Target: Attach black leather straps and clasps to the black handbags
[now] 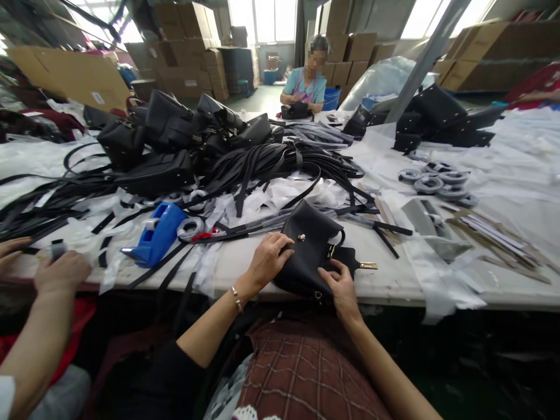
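A black handbag (301,262) lies on the table edge in front of me, with a small metal stud on its side and gold hardware on the right. A black flap or tab ends in a gold-coloured metal clasp (368,265) that sticks out to the right. My left hand (272,255) grips the bag's left side, thumb and fingers bent against the leather. On the lower right side, my right hand (341,287) pinches the bag below its gold buckle. What lies under its fingertips is partly hidden.
A blue tape dispenser (160,233), tape rolls (429,184) and a grey dispenser (426,219) stand around. Black straps (280,160) and more black bags (168,125) pile up behind. At left, a co-worker's hands (63,271) hold something; another person (305,87) sits opposite.
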Demonstrator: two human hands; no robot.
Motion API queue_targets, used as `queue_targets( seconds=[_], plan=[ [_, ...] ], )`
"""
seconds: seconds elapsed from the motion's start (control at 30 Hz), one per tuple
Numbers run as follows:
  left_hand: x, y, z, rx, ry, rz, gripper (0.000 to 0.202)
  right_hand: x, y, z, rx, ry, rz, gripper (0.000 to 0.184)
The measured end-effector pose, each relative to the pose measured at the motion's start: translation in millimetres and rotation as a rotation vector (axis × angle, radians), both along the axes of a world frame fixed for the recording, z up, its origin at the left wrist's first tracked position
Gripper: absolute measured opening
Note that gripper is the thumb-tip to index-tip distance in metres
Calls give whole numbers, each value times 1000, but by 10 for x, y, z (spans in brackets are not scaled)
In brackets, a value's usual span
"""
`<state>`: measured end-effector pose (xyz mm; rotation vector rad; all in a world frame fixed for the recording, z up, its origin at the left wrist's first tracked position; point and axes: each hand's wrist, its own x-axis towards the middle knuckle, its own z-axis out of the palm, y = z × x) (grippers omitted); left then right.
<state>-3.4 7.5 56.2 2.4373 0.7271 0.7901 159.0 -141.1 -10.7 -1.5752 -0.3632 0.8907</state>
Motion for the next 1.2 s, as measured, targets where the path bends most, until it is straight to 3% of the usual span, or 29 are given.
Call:
queue_targets(
  seconds=[0.1,0.2,0.33,0.5,0.63,0.87,1.2],
  plan=[
    [37,39,78,48,144,9,18,111,-38,63,-117,-234,117,58],
    [167,133,170,84,300,-58,19,205,-94,176,-183,-526,206,37],
    [365,203,240,97,403,-70,17,292,-44,333,-115,-703,153,28],
    [516,227,214,77,411,-32,11,383,202,440,7,-822,72,22],
    [554,228,152,37,400,26,8,404,354,479,69,-718,-5,27],
    [624,196,75,30,484,95,11,389,616,447,76,-669,286,26],
    [661,314,19,42,554,100,13,337,851,169,-14,-328,382,32]
  ],
)
